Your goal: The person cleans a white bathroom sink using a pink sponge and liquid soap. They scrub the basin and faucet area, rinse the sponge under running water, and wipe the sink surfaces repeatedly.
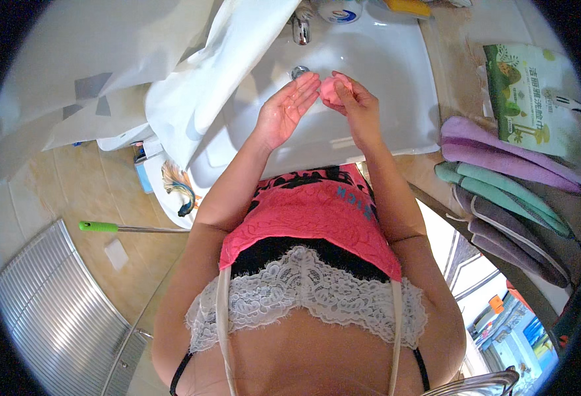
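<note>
Both of my hands are over a white washbasin (399, 114). My left hand (288, 109) is palm up and looks wet, its fingers stretched out and nothing in it. In my right hand (359, 104) is a pink lump (334, 90), pinched between thumb and fingers. Whether it is soap, sponge or cloth I cannot tell. The lump is close beside my left fingertips. Beyond the hands lies the round metal drain (299, 72), partly covered by my left fingers. A chrome faucet (301, 30) stands above it at the back of the basin.
A white curtain (231, 64) hangs over the basin's left side. At the back are a white container (339, 11) and a yellow object (408, 7). On the right hang purple (498, 148), green (508, 193) and dark grey towels (513, 242), near a printed wipes pack (533, 99). A green-handled pole (100, 226) is at left.
</note>
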`<state>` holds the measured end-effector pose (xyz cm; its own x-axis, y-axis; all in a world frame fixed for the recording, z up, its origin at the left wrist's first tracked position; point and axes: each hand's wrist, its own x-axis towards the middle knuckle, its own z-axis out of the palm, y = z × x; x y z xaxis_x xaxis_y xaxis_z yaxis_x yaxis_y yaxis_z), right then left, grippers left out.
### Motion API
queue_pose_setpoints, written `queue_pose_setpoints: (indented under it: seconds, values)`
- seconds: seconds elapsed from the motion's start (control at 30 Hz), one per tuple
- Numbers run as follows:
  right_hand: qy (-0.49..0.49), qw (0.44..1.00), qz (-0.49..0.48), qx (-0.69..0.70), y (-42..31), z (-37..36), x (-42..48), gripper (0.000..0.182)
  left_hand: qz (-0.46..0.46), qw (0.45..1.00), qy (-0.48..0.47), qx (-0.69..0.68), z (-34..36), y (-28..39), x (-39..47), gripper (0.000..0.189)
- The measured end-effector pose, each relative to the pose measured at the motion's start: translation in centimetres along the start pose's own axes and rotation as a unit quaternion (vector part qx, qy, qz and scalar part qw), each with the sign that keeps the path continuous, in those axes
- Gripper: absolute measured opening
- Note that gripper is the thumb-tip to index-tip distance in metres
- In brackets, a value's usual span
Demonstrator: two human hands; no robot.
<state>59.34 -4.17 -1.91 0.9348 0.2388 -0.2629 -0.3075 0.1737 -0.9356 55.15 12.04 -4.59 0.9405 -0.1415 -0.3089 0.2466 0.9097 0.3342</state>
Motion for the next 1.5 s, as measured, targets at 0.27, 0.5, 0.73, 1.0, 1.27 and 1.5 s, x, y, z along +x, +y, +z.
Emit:
queue_pose_setpoints:
  seconds: [0.27,0.5,0.73,1.0,1.27,1.5]
  values:
    - [0.017,0.997,0.075,-0.001,-1.0,-0.6,-1.2,0.036,0.030,0.966,0.053,0.251,-0.2,-0.5,-0.7,0.040]
    - [-0.083,0.938,0.144,0.303,-0.9,-1.1,-1.4,0.044,-0.010,0.993,-0.080,0.082,0.8,0.0,-1.2,0.052]
    - [-0.189,0.885,0.186,0.384,-2.4,0.8,-2.8,0.071,0.063,0.981,-0.002,0.183,1.6,-1.0,-0.9,0.046]
    - [-0.167,0.832,0.155,0.507,-4.5,0.1,-3.6,0.082,0.075,0.971,0.007,0.226,1.2,0.3,-0.9,0.037]
    - [-0.251,0.804,0.154,0.516,-2.3,0.3,-3.0,0.080,0.140,0.922,-0.038,0.360,2.5,-1.1,-1.2,0.029]
    - [-0.205,0.811,0.176,0.519,-2.8,1.4,-3.2,0.074,0.083,0.939,0.067,0.326,2.6,-0.1,-1.2,0.014]
